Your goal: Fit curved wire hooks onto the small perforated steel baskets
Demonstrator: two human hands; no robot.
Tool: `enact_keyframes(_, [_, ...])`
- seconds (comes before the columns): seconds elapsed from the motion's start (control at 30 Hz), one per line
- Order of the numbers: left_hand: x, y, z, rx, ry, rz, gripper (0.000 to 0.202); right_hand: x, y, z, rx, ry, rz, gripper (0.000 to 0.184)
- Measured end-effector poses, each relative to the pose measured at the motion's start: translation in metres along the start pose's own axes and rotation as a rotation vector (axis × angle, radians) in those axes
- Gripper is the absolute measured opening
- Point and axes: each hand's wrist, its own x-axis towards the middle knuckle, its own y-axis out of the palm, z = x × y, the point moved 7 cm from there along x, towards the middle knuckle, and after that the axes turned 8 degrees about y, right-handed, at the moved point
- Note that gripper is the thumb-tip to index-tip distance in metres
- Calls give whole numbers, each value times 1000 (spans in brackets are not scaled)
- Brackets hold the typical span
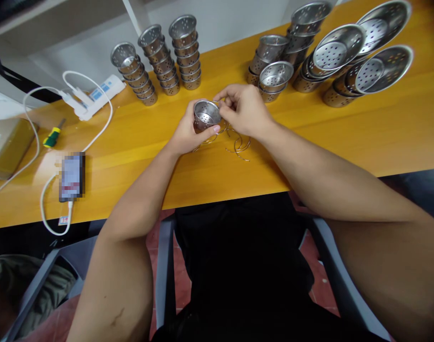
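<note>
My left hand (pixel 189 130) is wrapped round a small perforated metal cup (pixel 207 114), its open mouth tilted up toward me. At the cup's right rim, my right hand (pixel 243 108) pinches a thin piece of metal wire (pixel 217 99), mostly hidden by the fingers. Under and beside both hands, several loose curved wires (pixel 238 145) lie on the yellow table (pixel 138 178).
Stacks of perforated cups (pixel 186 52) stand at the back left; more cups (pixel 276 76) and wider flared ones (pixel 370 76) lean at the back right. Leftward are a power strip (pixel 101 97), a screwdriver (pixel 53 136), and a phone (pixel 71 175) on a white cable.
</note>
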Motion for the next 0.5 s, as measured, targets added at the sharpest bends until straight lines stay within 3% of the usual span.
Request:
enact_keyframes(0.13, [2,-1,-9,25,-42,-25,115,0,8,0,84,2,3,16])
enact_keyframes(0.3, [6,-6,-19,44,-146,-89,111,0,12,5,267,32,70,30])
enact_keyframes(0.5, [5,-14,-14,-85,-226,-124,99,-7,6,25,555,80,392,65])
